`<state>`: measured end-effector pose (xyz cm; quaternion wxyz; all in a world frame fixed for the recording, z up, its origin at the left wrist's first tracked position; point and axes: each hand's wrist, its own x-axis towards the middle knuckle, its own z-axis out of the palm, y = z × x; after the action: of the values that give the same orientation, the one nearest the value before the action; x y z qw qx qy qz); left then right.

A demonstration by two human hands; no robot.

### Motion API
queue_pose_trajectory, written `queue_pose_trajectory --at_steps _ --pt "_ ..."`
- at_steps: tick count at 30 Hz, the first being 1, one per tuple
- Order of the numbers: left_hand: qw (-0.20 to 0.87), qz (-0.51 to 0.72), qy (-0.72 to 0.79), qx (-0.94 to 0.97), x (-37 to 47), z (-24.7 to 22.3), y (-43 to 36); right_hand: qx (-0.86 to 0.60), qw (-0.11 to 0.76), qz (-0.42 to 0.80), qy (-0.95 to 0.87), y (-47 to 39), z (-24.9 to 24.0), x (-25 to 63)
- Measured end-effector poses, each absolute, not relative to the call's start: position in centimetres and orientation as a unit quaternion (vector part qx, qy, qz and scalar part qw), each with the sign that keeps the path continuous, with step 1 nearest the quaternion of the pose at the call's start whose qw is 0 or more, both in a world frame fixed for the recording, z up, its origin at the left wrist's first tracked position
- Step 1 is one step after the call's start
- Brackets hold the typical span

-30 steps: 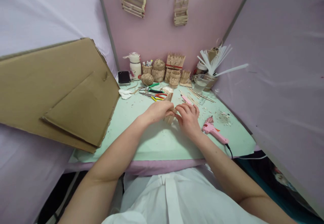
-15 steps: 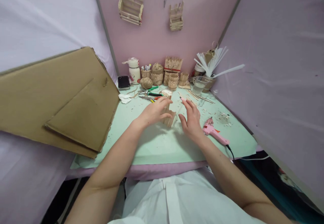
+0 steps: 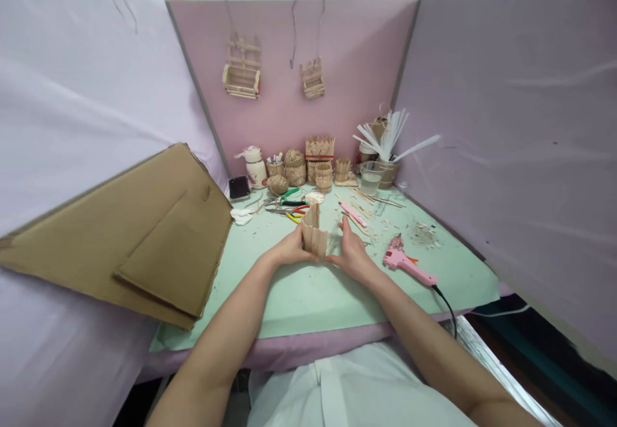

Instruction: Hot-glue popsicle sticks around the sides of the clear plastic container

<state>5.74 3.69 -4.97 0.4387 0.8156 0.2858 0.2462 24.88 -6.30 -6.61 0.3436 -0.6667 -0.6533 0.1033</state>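
Observation:
Between my hands, just above the table, is a small craft-stick piece [image 3: 315, 242] with pale brown wooden slats, one part standing up at an angle. A see-through strip [image 3: 332, 242] shows at its right side; whether it is plastic or glass I cannot tell. My left hand [image 3: 290, 247] closes on the slatted side, thumb along the lower edge. On the other side, my right hand [image 3: 353, 251] grips around the see-through side, its thumb at the bottom and fingers partly hidden. A pink utility knife [image 3: 353, 214] lies just beyond my right hand.
A pink glue gun [image 3: 409, 266] with a black cord lies at right, near a pile of scraps [image 3: 425, 234]. Pliers [image 3: 292, 202], twine balls [image 3: 277, 185], stick holders [image 3: 324, 177] and a water cup [image 3: 371, 178] stand behind. Cardboard [image 3: 159, 240] leans at left.
Both hands have come down and closed in on the craft-stick piece, which has turned and sits nearer me. My right hand has moved off from beside the pink knife. The view has tilted up.

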Motion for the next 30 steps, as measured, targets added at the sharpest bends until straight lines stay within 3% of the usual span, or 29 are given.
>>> queue_pose_trajectory --at_steps 9,16,25,30 --pt "0.538 0.272 0.27 0.751 6.2 -4.2 3.5 -0.599 0.457 0.144 -0.641 -6.5 -6.5 24.7" --pt "0.565 0.285 0.262 0.729 6.3 -3.8 3.0 -0.603 0.481 0.143 -0.621 -7.1 -5.6 24.5" --pt "0.439 0.252 0.291 0.812 5.4 -3.3 3.4 -0.62 0.429 0.068 -0.653 -7.4 -6.6 24.1" --pt "0.432 0.197 0.31 0.824 4.8 -3.3 3.7 -0.648 0.369 0.024 -0.665 -7.7 -6.9 24.0"
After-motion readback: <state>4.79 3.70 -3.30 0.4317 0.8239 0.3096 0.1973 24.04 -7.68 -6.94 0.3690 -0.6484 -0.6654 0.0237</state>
